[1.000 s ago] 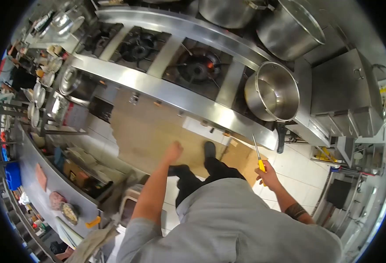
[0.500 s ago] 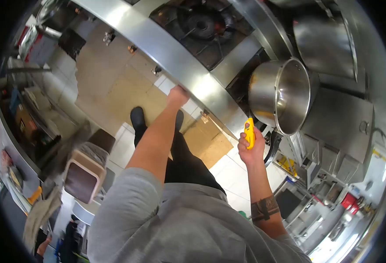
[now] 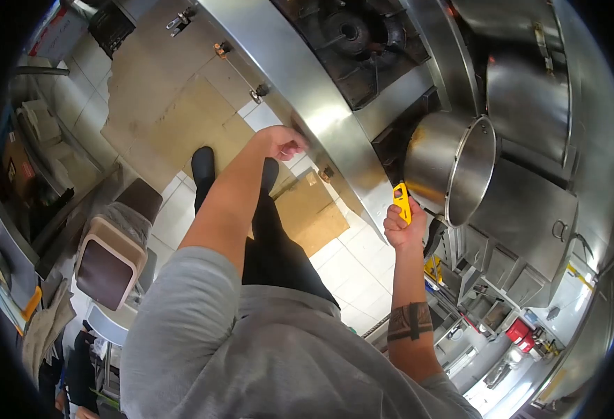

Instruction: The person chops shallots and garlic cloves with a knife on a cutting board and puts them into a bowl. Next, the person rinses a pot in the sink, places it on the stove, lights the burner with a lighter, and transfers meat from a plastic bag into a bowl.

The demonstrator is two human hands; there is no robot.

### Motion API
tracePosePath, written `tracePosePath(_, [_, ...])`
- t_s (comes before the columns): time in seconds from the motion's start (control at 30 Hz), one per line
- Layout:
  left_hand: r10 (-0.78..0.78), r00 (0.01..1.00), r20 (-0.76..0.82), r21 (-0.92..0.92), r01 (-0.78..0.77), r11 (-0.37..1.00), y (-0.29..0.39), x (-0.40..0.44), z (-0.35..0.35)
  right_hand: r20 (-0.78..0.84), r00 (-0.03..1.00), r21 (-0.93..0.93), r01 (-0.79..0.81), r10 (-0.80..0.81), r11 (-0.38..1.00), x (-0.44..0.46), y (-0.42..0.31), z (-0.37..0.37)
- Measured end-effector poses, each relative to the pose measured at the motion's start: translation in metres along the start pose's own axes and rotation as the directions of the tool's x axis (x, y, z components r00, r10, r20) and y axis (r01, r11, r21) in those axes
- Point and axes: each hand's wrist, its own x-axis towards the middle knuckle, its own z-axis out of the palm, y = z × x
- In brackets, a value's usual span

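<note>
My right hand (image 3: 405, 227) is wrapped round a yellow-handled tool (image 3: 402, 202), beside the near side of a large steel pot (image 3: 453, 167). The tool's far end is hidden near the burner under the pot. At the front edge of the steel stove (image 3: 307, 98), by the control knobs, my left hand (image 3: 284, 143) has its fingers curled; whether something small is between them is hidden. The pot stands on the stove's right end, and its black handle (image 3: 432, 237) points toward me.
An open burner (image 3: 352, 31) lies left of the pot, with more large pots (image 3: 527, 105) behind. Cardboard (image 3: 174, 133) covers part of the tiled floor. A lined bin (image 3: 111, 258) stands at my left. Part of another person shows at the lower left.
The view has turned and moved toward the stove's right end. My right hand has brought the yellow tool up beside the pot; my left hand has come to the stove's front edge.
</note>
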Motion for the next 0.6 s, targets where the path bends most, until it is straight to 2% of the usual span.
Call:
tracePosePath(0.07, [0.056, 0.998, 0.024, -0.065, -0.054, 0.996, -0.006, -0.027, 0.009, 0.006, 1.0, -0.02, 0.008, -0.008, 1.0, 0.003, 0.0, -0.002])
tracePosePath(0.13, [0.205, 0.978, -0.031, -0.33, -0.204, 0.922, -0.019, -0.031, 0.003, 0.021, 1.0, -0.031, 0.01, -0.009, 0.999, 0.004, 0.001, -0.003])
tracePosePath(0.17, [0.203, 0.979, -0.03, -0.327, -0.201, 0.923, -0.025, -0.03, 0.002, 0.02, 1.0, -0.027, 0.01, -0.01, 1.0, 0.004, 0.003, -0.003])
tracePosePath(0.23, [0.326, 0.942, -0.076, -0.443, -0.325, 0.836, -0.039, -0.027, 0.002, 0.065, 0.997, -0.008, 0.035, -0.034, 0.999, 0.005, 0.008, -0.004])
tracePosePath(0.43, [0.316, 0.942, -0.113, -0.542, -0.325, 0.775, -0.045, -0.028, 0.01, 0.003, 0.997, -0.091, 0.08, -0.08, 0.993, 0.008, 0.01, -0.005])
tracePosePath(0.6, [0.281, 0.946, -0.16, -0.539, -0.322, 0.778, -0.037, -0.034, 0.019, 0.016, 0.998, -0.052, 0.054, -0.053, 0.997, 0.006, 0.01, -0.004])
